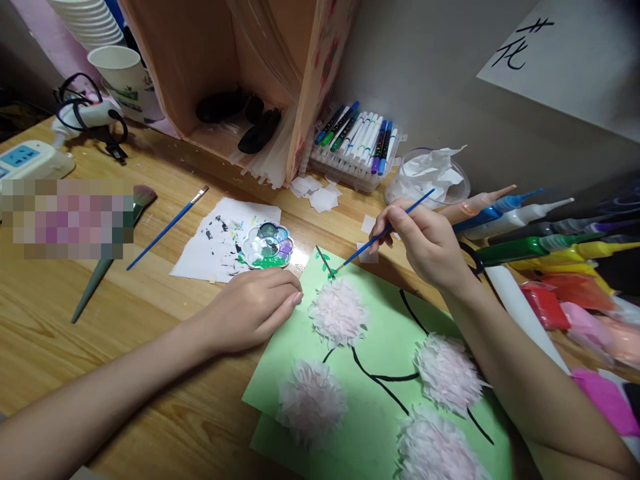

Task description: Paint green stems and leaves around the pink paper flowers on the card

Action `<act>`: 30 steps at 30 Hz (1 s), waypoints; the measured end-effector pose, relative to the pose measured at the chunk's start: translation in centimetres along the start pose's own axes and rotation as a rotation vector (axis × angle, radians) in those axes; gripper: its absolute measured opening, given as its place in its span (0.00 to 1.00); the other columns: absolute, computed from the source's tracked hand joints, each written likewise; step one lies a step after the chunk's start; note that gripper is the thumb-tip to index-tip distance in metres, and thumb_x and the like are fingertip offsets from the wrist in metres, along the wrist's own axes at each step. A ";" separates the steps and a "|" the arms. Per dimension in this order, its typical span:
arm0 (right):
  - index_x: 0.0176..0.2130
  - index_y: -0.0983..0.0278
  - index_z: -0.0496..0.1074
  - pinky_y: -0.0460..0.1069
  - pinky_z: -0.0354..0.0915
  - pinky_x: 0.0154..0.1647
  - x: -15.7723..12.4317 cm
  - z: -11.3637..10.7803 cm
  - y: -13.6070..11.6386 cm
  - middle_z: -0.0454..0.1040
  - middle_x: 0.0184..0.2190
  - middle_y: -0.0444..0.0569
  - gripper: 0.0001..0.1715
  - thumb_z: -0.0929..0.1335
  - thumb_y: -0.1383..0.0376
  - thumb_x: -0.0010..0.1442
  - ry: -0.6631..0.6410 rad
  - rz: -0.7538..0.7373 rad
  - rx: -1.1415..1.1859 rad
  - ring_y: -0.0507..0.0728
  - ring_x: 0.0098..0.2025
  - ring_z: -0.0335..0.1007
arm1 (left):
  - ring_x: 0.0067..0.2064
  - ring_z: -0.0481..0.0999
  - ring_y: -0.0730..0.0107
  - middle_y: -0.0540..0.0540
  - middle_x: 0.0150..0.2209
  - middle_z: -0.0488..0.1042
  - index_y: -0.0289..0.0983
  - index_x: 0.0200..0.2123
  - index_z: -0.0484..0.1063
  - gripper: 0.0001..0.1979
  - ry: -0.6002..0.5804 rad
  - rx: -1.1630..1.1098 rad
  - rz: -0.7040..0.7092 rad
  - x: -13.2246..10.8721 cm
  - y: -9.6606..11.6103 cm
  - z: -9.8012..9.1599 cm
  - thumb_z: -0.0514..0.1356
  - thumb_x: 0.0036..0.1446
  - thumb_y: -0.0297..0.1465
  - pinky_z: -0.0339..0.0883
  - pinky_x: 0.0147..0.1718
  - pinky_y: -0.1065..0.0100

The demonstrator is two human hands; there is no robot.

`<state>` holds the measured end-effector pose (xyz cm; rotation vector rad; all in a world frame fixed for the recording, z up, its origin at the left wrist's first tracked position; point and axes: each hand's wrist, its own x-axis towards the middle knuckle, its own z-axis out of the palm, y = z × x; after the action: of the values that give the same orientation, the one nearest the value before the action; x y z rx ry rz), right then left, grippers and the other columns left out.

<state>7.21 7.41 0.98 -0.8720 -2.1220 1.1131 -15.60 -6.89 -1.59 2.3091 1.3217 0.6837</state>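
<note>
My right hand pinches a thin blue paintbrush. The bristle tip touches the light green paper beside small green painted leaf marks on a dark stem. Loosely curled, with nothing seen in it, my left hand rests at the paper's left edge. Just below the brush tip is a fluffy pale pink tissue flower; several more, with black painted branches, are spread over the paper. A flower-shaped paint palette with wet green paint lies near my left hand, on a stained white paper.
A second blue brush and a larger brush lie at left, near a power strip. Behind stand an open box, a marker case and a tub of paper scraps. Paint bottles crowd the right side.
</note>
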 end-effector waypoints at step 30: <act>0.29 0.60 0.68 0.47 0.64 0.27 0.0 0.1 0.3 0.71 0.21 0.43 0.20 0.60 0.51 0.65 0.007 -0.004 0.030 0.51 0.25 0.71 | 0.38 0.75 0.67 0.44 0.36 0.77 0.33 0.34 0.73 0.15 0.023 0.007 0.023 0.0 0.0 0.1 0.48 0.65 0.27 0.67 0.37 0.66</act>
<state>7.22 7.51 0.67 -0.8555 -2.0952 1.1357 -15.56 -6.84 -1.67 2.3318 1.3119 0.7162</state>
